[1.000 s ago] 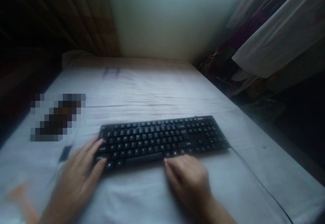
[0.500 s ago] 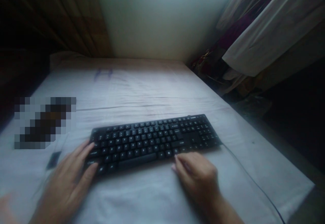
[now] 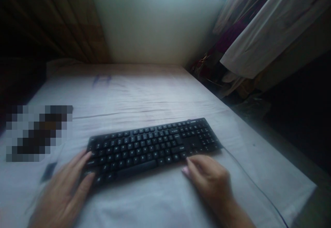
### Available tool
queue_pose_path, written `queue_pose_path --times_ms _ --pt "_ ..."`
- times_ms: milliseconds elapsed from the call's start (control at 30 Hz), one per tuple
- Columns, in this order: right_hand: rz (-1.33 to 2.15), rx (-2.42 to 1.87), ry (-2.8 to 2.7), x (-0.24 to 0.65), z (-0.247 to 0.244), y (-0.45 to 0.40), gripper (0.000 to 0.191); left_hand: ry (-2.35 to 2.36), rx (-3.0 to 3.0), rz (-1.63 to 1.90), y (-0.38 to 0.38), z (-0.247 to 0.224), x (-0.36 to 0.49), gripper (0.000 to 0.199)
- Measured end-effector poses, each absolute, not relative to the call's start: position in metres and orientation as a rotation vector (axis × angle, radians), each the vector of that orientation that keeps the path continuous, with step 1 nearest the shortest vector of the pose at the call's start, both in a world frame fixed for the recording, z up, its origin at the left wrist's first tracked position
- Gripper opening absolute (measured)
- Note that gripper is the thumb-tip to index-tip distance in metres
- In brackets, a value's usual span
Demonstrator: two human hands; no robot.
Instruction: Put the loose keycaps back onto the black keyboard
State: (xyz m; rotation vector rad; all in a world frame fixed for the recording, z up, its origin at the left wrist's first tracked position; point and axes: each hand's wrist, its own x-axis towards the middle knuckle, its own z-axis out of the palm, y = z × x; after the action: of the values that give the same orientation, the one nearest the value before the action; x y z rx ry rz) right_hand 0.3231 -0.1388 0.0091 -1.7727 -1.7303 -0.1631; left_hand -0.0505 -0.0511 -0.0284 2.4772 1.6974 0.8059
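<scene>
A black computer keyboard [image 3: 144, 148] lies slightly slanted on the white-covered surface, its right end farther from me. My left hand [image 3: 62, 186] is at its left end, with the thumb on the near corner and the fingers along the left edge, gripping it. Just below the keyboard's front edge, right of its middle, my right hand [image 3: 209, 176] is closed, fingers curled in and thumb side up. Whatever its fingers may hold is hidden. The keyboard's cable [image 3: 248, 173] leaves the right end and runs toward the near right.
White cloth [image 3: 144, 93] with creases and a purple mark covers the surface. A pixelated patch [image 3: 38, 135] hides something at left, beside a small dark rectangle [image 3: 48, 172]. Curtains [image 3: 72, 24] hang back left, and hanging cloths [image 3: 253, 38] at right. A pale wall [image 3: 144, 28] stands behind.
The view has shifted a little, so the scene sits lower and farther left. My right hand has moved slightly right along the keyboard's front edge. My left hand keeps its place at the left end.
</scene>
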Motion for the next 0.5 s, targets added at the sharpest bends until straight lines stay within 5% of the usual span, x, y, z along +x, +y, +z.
queue_pose_path --times_ms 500 --pt "-0.005 -2.074 -0.966 0.392 0.012 -0.132 0.031 1.695 2.428 0.831 -0.048 -0.038 -0.057 0.051"
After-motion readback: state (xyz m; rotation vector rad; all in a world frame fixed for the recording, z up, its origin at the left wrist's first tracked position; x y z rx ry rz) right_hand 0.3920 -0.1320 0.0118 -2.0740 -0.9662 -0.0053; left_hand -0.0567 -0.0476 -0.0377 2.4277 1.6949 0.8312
